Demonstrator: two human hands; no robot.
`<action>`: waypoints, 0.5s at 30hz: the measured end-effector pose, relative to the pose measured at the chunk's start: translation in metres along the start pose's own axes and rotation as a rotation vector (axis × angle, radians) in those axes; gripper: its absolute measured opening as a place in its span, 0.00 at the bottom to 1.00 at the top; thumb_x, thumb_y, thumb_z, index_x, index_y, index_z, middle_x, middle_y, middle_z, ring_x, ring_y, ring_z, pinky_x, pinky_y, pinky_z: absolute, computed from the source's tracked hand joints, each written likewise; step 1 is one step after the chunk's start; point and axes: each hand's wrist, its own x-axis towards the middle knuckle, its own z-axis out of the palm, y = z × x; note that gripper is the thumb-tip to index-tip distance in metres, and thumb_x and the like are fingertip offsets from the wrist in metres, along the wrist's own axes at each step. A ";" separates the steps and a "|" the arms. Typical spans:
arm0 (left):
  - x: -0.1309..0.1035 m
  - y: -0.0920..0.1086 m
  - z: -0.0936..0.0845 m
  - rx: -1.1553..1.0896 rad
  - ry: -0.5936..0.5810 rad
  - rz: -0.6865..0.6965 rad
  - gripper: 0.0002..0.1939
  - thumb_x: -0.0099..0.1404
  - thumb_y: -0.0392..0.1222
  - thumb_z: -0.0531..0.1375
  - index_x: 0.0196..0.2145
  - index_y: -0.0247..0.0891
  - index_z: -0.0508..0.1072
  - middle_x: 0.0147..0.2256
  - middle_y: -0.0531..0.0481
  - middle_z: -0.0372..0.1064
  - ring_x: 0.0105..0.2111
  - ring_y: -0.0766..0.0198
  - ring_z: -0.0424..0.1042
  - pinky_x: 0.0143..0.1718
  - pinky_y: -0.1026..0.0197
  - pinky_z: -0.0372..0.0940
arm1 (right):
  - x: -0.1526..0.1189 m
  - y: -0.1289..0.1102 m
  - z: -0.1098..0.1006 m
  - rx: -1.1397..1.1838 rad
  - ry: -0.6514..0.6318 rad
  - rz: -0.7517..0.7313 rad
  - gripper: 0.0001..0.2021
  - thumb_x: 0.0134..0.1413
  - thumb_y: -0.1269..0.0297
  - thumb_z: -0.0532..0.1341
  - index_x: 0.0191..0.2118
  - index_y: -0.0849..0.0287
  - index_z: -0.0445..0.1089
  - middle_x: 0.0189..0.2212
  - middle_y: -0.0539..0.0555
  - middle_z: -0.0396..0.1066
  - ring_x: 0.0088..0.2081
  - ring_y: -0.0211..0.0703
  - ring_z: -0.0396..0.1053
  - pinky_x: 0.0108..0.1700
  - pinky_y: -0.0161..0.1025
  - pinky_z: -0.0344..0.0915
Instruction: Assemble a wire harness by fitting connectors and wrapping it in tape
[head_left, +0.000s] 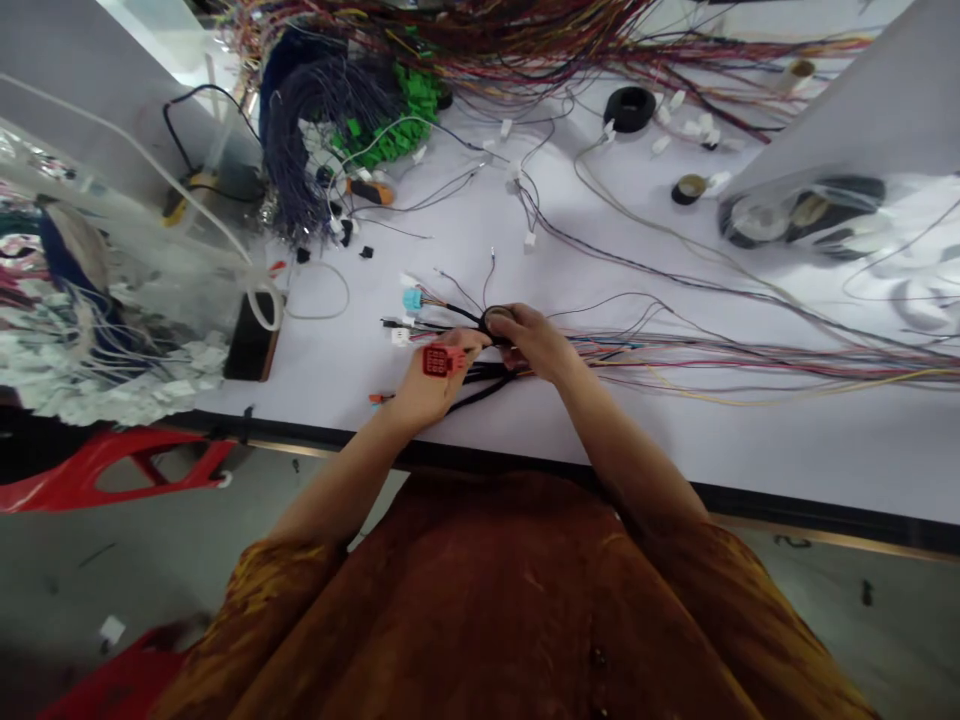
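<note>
My left hand is closed around a bundle of wires, partly hidden by the fingers. A red connector with several cavities sits over this hand. My right hand grips a small roll of black tape against the bundle, close to the left fingertips. From the bundle, black-wrapped branches reach left to a light blue connector, a white connector and a small orange connector. Loose coloured wires run off to the right along the table.
Behind my hands lie a dark wire bunch with green connectors, an orange-handled tool and a black tape roll. A phone-like dark slab and many white connectors are at left. The table's dark front edge runs before me.
</note>
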 end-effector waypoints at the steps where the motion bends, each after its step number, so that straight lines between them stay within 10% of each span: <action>1: -0.002 -0.004 0.002 -0.074 0.063 -0.069 0.13 0.69 0.52 0.57 0.37 0.41 0.74 0.39 0.45 0.74 0.42 0.57 0.75 0.49 0.49 0.70 | 0.001 0.002 -0.004 0.082 -0.023 0.033 0.09 0.52 0.64 0.64 0.37 0.57 0.64 0.19 0.42 0.62 0.15 0.28 0.53 0.15 0.28 0.49; 5: 0.002 -0.025 0.015 -0.405 0.333 -0.376 0.17 0.68 0.56 0.57 0.36 0.39 0.71 0.38 0.46 0.75 0.33 0.63 0.76 0.37 0.58 0.73 | -0.003 0.015 -0.016 0.300 0.028 -0.035 0.14 0.49 0.65 0.63 0.43 0.55 0.65 0.21 0.40 0.62 0.15 0.26 0.51 0.15 0.27 0.46; 15: 0.035 -0.033 0.037 -0.400 0.156 -0.500 0.16 0.64 0.53 0.61 0.31 0.36 0.75 0.16 0.55 0.65 0.12 0.73 0.58 0.14 0.68 0.52 | -0.037 0.040 0.001 -0.144 0.266 -0.398 0.17 0.59 0.61 0.56 0.53 0.53 0.64 0.30 0.49 0.68 0.25 0.35 0.64 0.27 0.34 0.63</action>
